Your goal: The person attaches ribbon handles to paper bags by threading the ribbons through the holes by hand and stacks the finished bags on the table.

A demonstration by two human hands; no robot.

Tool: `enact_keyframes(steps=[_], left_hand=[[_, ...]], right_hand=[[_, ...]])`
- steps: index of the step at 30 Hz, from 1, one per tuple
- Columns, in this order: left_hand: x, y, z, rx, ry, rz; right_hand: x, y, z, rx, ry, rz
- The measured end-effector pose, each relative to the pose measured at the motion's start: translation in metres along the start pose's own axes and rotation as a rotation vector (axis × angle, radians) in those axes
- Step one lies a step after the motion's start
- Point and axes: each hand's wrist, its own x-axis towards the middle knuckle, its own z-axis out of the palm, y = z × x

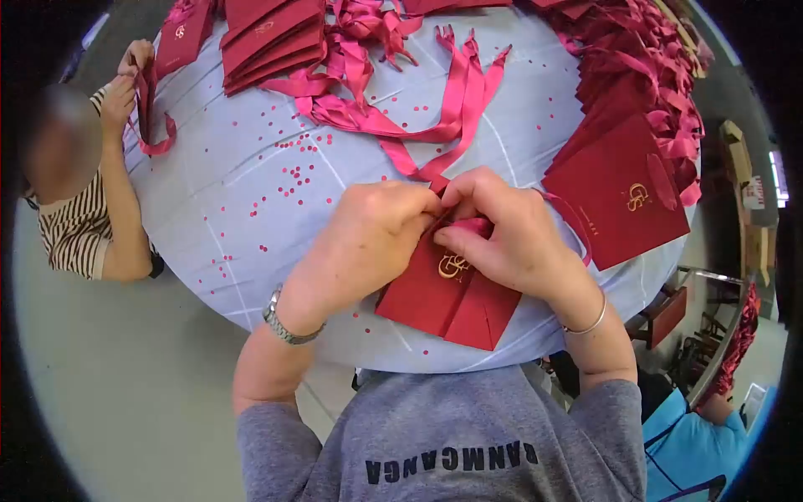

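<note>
A dark red paper gift bag (418,294) with a gold emblem lies near the table's front edge, its top edge under my fingers. My left hand (360,238) is closed, its fingertips pinching the bag's top edge. Thumb and fingers of my right hand (519,238) close on a pink ribbon (474,225) at the same edge. The fingertips partly hide where ribbon and bag meet. Long loose pink ribbons (460,100) stretch over the cloth just beyond my hands.
The round table has a pale blue cloth (493,138) scattered with small red paper dots (293,174). Stacked red bags (272,38) lie at the back, and more bags (623,188) on the right. A co-worker's hands (125,84) hold a bag at the left. Another person's blue clothing (690,443) shows lower right.
</note>
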Motion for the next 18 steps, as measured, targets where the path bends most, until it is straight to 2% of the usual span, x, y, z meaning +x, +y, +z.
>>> enact_keyframes(steps=[3, 6, 9, 11, 14, 18], left_hand=[[-0.001, -0.011, 0.009, 0.135, 0.033, 0.065], [-0.005, -0.014, 0.012, 0.175, 0.053, 0.031], [-0.007, -0.021, 0.006, 0.359, 0.087, 0.024], [-0.006, -0.03, -0.021, 0.535, 0.288, -0.055], [-0.016, -0.03, -0.026, 0.583, 0.268, -0.181], [-0.027, -0.038, -0.036, 0.671, 0.351, -0.214]], right_hand=[[0.002, 0.0, -0.002, 0.062, -0.09, 0.121], [0.004, 0.005, -0.002, 0.11, -0.126, 0.159], [0.005, 0.009, -0.005, 0.039, -0.196, 0.168], [0.007, 0.01, -0.009, 0.064, -0.205, 0.188], [0.009, 0.011, -0.01, 0.101, -0.223, 0.216], [0.008, 0.011, -0.01, 0.08, -0.231, 0.203]])
